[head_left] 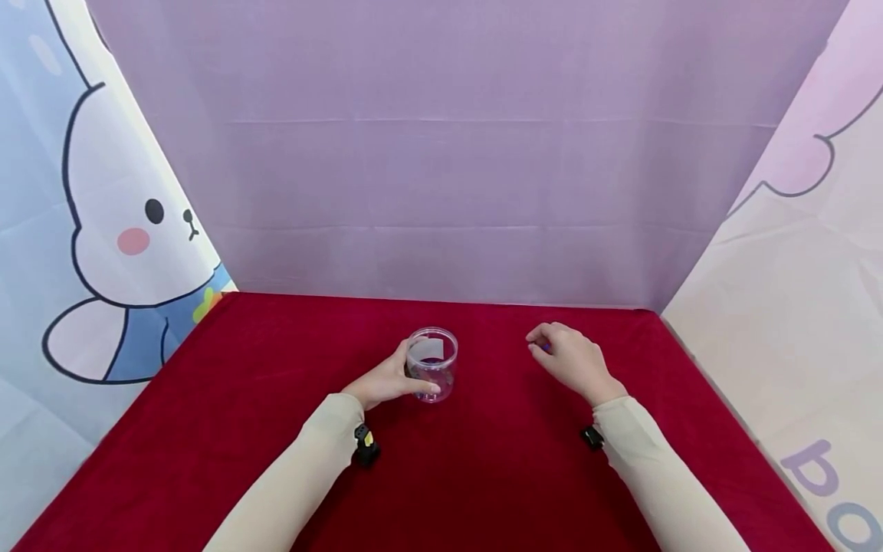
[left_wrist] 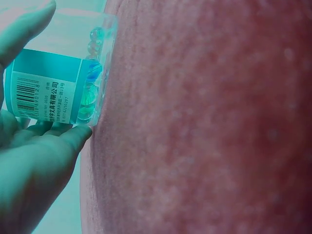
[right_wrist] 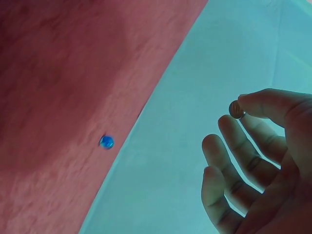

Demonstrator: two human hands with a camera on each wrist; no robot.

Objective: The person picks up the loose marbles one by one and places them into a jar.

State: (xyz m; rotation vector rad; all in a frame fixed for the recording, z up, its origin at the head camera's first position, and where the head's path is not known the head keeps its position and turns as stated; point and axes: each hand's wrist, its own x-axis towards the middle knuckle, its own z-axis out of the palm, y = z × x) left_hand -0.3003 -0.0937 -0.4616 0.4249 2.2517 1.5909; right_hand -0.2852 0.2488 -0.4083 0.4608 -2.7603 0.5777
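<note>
My left hand (head_left: 389, 381) grips a clear plastic jar (head_left: 441, 381) around its side, thumb across the near face. The jar stands upright with its mouth open and no lid on. In the left wrist view, a label with a barcode (left_wrist: 27, 95) wraps the jar, and several glass marbles (left_wrist: 88, 95) lie along its bottom. To the right of the jar, my right hand (head_left: 571, 360) is held over the red cloth. Between thumb and fingertips it pinches a small dark-looking marble (right_wrist: 237, 109), seen in the right wrist view. A blue marble (right_wrist: 106, 142) lies loose on the cloth.
A red cloth (head_left: 441, 475) covers the table. Behind it hangs a plain purple curtain (head_left: 441, 153). A printed cartoon sheet (head_left: 124, 230) borders the left side, and a pale printed sheet (head_left: 793, 307) the right. Each wrist wears a small black camera (head_left: 366, 446).
</note>
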